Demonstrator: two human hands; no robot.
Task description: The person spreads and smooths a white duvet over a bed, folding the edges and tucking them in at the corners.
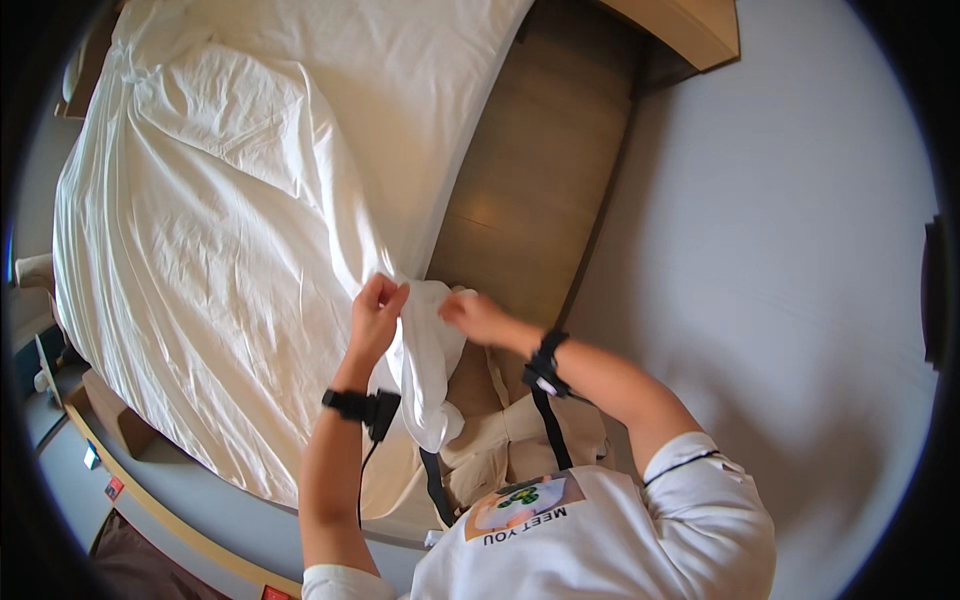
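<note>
A large white bed cover (217, 202), probably a duvet cover, lies wrinkled over the bed, its folds gathered at the far left corner. My left hand (379, 311) has its fingers and thumb closed on the cover's edge near the bed's near right corner. A loose end of white cloth (427, 375) hangs below that hand. Just right of it, my right hand (476, 316) is blurred by motion, fingers curled beside the white cloth. Whether those fingers hold any cloth is unclear. Beneath the cover, a smooth white sheet (397, 112) covers the mattress.
Wooden flooring (532, 195) runs between the bed and a pale wall (765, 225) on the right. A wooden furniture piece (682, 30) juts out at the top right. Beige cloth (495, 442) lies close to my body. A wood-edged counter (180, 540) curves along the lower left.
</note>
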